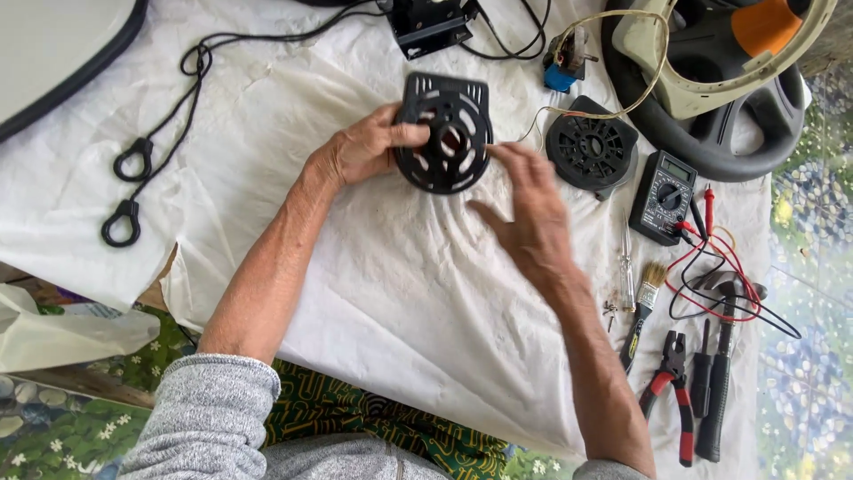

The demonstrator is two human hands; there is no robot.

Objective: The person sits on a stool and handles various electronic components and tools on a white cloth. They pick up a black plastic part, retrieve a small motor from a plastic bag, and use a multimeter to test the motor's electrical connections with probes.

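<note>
The left hand (360, 151) is gripping a black slotted motor cover (444, 133), thumb across its face, lifting it above the white sheet (391, 284). The right hand (524, 209), open-fingered, is touching its lower rim. A second cover (591, 147) is lying apart; the multimeter (665, 196) and pliers (673, 382) are waiting unused, so work looks midway.

Right hand (526, 213) blurred, fingertips indistinct where they meet the black slotted cover (444, 133). Left hand (360, 151) hides the cover's left rim. Steering wheel (720, 71) cut off at far right edge. Tiny screws (610, 308) beside paintbrush (641, 307) too small to tell.
</note>
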